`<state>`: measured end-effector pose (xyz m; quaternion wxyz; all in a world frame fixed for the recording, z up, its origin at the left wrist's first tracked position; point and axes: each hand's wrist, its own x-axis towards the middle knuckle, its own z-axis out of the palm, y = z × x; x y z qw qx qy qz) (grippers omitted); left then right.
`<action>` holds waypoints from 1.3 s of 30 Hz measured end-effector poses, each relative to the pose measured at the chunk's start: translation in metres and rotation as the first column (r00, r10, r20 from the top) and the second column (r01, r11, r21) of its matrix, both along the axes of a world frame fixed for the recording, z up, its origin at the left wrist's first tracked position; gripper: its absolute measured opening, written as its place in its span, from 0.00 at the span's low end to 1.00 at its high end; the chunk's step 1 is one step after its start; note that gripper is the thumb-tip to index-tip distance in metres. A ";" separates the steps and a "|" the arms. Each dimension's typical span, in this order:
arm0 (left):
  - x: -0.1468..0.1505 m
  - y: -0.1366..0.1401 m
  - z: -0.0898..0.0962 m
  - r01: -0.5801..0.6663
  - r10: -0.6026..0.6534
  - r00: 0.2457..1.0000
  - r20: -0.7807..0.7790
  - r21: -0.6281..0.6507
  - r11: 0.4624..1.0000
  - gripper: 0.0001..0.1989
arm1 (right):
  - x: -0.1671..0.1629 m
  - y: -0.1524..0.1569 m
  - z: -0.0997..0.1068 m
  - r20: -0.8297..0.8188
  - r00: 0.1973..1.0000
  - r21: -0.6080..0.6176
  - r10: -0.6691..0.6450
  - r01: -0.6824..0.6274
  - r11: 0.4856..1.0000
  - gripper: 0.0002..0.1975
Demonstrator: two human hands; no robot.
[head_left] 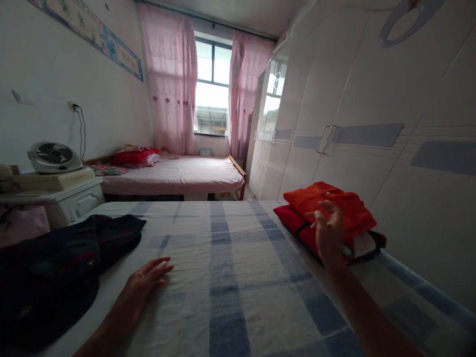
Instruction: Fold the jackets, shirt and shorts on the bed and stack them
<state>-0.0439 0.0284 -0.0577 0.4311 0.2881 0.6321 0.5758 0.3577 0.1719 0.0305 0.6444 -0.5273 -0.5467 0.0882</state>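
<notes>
My left hand (150, 273) hovers over or rests on the blue-and-white checked bedsheet (193, 297), palm down with its fingers stretched out; whether it touches the cloth I cannot tell. It holds nothing. To its left lies a rumpled dark garment (74, 253) with buttons. My right hand (328, 223) is raised in front of a stack of folded clothes, fingers apart and nothing in them. On top of that stack is an orange garment (351, 206), partly hidden by the hand. Beneath it lies a red garment (292, 220) with black and white parts.
White wardrobes (372, 89) with metal handles line the right side. At the back, under a window (211, 94) with pink curtains (169, 84), stands a second bed (193, 173). A small fan (55, 156) sits on boxes on the white cabinet (84, 201) at left.
</notes>
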 end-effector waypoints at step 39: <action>-0.116 -0.045 0.101 -0.316 0.399 0.766 -0.504 0.246 0.917 0.22 | -0.102 -0.014 -0.101 0.145 0.823 -0.557 0.549 -0.391 0.733 0.29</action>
